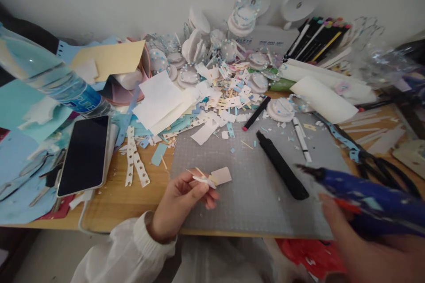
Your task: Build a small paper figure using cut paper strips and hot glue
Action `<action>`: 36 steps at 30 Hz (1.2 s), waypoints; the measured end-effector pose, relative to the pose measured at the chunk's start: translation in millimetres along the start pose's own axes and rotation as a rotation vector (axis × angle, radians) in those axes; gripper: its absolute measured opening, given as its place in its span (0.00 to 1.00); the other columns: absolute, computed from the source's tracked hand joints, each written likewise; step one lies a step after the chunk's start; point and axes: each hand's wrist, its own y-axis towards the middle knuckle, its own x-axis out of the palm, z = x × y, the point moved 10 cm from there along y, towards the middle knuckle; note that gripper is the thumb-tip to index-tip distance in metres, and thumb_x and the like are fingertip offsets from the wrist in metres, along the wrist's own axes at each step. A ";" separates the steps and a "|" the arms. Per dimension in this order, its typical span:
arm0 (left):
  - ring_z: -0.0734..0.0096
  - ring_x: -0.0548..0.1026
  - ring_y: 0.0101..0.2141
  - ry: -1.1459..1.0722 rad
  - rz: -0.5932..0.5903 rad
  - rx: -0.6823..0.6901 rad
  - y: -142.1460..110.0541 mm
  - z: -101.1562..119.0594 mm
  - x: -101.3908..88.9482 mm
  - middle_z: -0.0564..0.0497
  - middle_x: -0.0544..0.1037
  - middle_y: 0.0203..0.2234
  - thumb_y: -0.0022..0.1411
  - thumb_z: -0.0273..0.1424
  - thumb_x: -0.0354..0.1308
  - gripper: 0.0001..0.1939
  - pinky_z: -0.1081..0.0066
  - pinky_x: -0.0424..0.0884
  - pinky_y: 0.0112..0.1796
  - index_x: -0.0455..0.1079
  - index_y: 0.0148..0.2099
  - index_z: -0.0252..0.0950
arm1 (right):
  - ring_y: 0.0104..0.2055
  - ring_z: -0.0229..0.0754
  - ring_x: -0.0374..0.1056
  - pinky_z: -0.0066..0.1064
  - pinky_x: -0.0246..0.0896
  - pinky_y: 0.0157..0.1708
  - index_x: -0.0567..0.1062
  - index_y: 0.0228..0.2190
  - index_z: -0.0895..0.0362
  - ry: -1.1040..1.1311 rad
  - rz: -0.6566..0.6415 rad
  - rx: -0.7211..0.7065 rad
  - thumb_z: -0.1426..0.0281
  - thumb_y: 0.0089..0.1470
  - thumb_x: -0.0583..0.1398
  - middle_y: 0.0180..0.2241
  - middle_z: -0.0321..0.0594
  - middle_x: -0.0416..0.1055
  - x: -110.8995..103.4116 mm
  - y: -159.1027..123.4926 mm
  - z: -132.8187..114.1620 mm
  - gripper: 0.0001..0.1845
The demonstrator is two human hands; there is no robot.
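Note:
My left hand (186, 199) is closed in a pinch on a small white paper piece (205, 181), held above the near part of the grey cutting mat (239, 208). A thin pale stick juts out by the fingertips. Just beyond the fingers is a small cream paper rectangle (223, 175); whether it touches the hand I cannot tell. At the right edge my right hand (358, 239), blurred, is wrapped round a blue hot glue gun (365, 194). The gun's dark nozzle points left, over the mat's right side. A red-orange part shows by the fingers.
A black box cutter (282, 166), a red-tipped black pen (256, 113) and a white marker (302, 139) lie on the mat. Paper scraps (229, 93) pile up behind. To the left are a phone (85, 154) and a water bottle (56, 79); scissors (375, 163) lie right.

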 end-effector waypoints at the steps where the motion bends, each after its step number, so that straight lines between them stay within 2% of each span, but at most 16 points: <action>1: 0.75 0.77 0.21 0.007 -0.008 0.002 -0.2 0.0 0.6 0.49 0.82 0.23 0.51 0.39 0.70 0.17 0.76 0.71 0.25 0.70 0.33 0.32 | 0.26 0.51 0.70 0.39 0.62 0.26 0.72 0.26 0.52 0.024 0.008 -0.033 0.58 0.46 0.65 0.21 0.38 0.69 0.1 -1.3 -15.0 0.11; 5: 0.74 0.77 0.21 0.010 -0.034 0.003 -1.7 0.0 3.3 0.49 0.82 0.23 0.52 0.38 0.70 0.16 0.76 0.73 0.25 0.71 0.34 0.32 | 0.27 0.43 0.71 0.32 0.65 0.27 0.70 0.30 0.53 0.214 -0.225 -0.186 0.65 0.50 0.61 0.25 0.35 0.71 29.6 -9.5 -61.3 0.06; 9: 0.74 0.78 0.22 -0.005 -0.049 0.000 -2.5 -1.1 4.6 0.48 0.83 0.24 0.52 0.35 0.71 0.13 0.76 0.74 0.26 0.73 0.34 0.32 | 0.22 0.39 0.68 0.28 0.63 0.22 0.68 0.29 0.53 0.244 -0.263 -0.300 0.64 0.50 0.61 0.23 0.33 0.69 39.3 -15.9 -78.4 0.07; 15: 0.75 0.79 0.23 -0.037 -0.080 0.002 -2.2 -1.4 6.8 0.48 0.83 0.25 0.52 0.33 0.71 0.12 0.79 0.75 0.26 0.75 0.35 0.32 | 0.22 0.37 0.69 0.27 0.64 0.22 0.67 0.30 0.53 0.302 -0.333 -0.267 0.69 0.51 0.60 0.24 0.32 0.69 41.6 -17.7 -79.1 0.04; 19: 0.76 0.79 0.22 -0.046 -0.087 -0.002 -2.4 0.0 8.6 0.48 0.83 0.25 0.51 0.32 0.71 0.12 0.80 0.75 0.26 0.75 0.35 0.32 | 0.20 0.36 0.66 0.27 0.62 0.20 0.67 0.29 0.53 0.266 -0.330 -0.267 0.68 0.50 0.60 0.23 0.31 0.69 40.5 -16.8 -80.5 0.05; 29: 0.76 0.79 0.23 -0.040 -0.092 0.004 -3.2 1.3 9.8 0.48 0.83 0.25 0.52 0.30 0.71 0.11 0.80 0.75 0.27 0.76 0.36 0.32 | 0.21 0.37 0.70 0.25 0.64 0.20 0.67 0.30 0.53 0.215 -0.327 -0.300 0.66 0.51 0.60 0.24 0.32 0.70 41.1 -19.2 -78.0 0.06; 36: 0.76 0.79 0.22 -0.029 -0.081 -0.008 -3.0 0.4 8.4 0.49 0.83 0.24 0.50 0.31 0.72 0.12 0.79 0.75 0.27 0.75 0.35 0.32 | 0.20 0.36 0.69 0.24 0.61 0.17 0.67 0.30 0.53 0.168 -0.313 -0.317 0.65 0.52 0.60 0.23 0.32 0.69 41.3 -19.8 -79.4 0.07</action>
